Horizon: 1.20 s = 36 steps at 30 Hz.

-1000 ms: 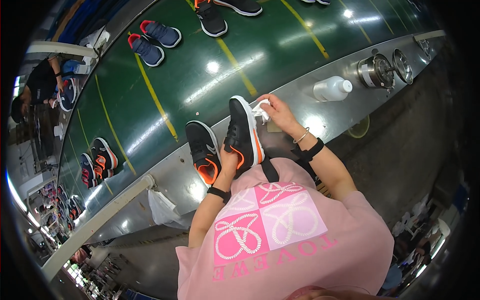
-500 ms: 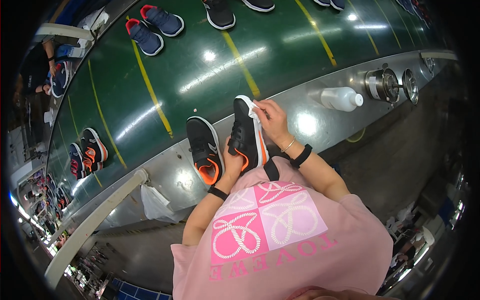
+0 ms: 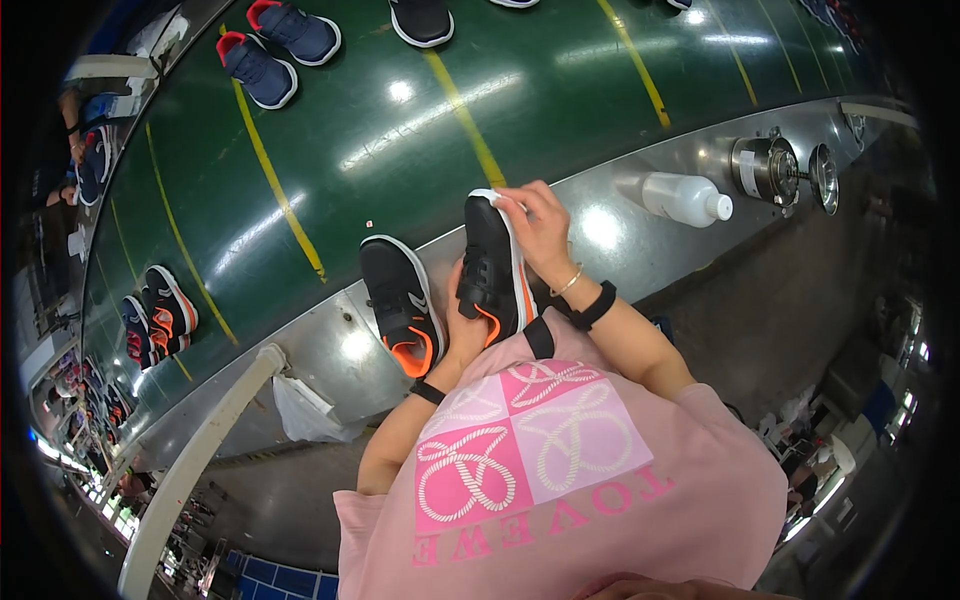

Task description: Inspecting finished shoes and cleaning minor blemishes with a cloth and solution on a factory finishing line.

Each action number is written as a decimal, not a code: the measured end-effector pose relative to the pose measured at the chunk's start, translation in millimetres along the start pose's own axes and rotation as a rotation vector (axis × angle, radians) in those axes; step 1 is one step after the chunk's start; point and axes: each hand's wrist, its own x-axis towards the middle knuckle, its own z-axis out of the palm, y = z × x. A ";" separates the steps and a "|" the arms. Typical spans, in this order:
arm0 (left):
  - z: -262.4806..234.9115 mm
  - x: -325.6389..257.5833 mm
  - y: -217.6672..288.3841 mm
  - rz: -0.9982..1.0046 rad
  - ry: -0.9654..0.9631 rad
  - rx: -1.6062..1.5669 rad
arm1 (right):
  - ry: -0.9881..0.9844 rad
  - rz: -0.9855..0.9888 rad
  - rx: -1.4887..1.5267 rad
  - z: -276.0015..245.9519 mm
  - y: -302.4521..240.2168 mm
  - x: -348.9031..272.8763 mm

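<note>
At metal tabletop, black shoe gripped by left hand, mate just beside. Right hand pinched narrow at toe rim, anything between fingertips hidden. Best: brace shoe firmly, follow rim with light, even pressure.

Left hand curled, gripping; left forearm angled toward 1 o'clock. Right hand pinching, at left's 1 o'clock; right forearm angled toward 10.

Pink capitals are running upside down across T-shirt below rope-print panel; pale chevron is marking black sneaker above-left of panel; unreadable label is sitting on steel canister above-right.
</note>
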 end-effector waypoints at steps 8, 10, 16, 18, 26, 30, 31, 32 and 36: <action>-2.0 -0.5 -10.9 -0.054 -0.011 -0.109 | 0.006 -0.100 -0.082 -15.0 12.6 -21.2; -0.1 1.4 -10.0 -0.018 -0.029 -0.032 | -0.018 -0.093 -0.104 -18.0 10.7 -17.0; 5.3 0.8 -1.6 -0.129 0.013 -0.270 | -0.055 -0.187 -0.051 -1.2 3.5 9.5; 2.8 2.5 3.8 -0.046 -0.009 -0.110 | -0.054 -0.193 -0.056 -12.9 11.2 -5.8; 2.7 0.6 -3.0 -0.036 -0.022 -0.084 | -0.089 -0.223 -0.058 -3.4 4.1 12.5; -0.1 1.5 -9.7 0.007 -0.010 -0.031 | -0.069 -0.246 -0.041 -8.4 13.6 0.0; 0.7 1.9 -8.5 0.036 -0.019 0.033 | -0.065 -0.222 -0.029 -14.7 13.1 -6.6; 0.6 3.7 -7.5 0.040 -0.019 0.036 | -0.062 -0.226 -0.026 -14.8 13.6 -8.4; 1.5 2.1 -6.8 -0.085 0.002 -0.069 | -0.078 -0.248 -0.015 -7.6 11.9 4.9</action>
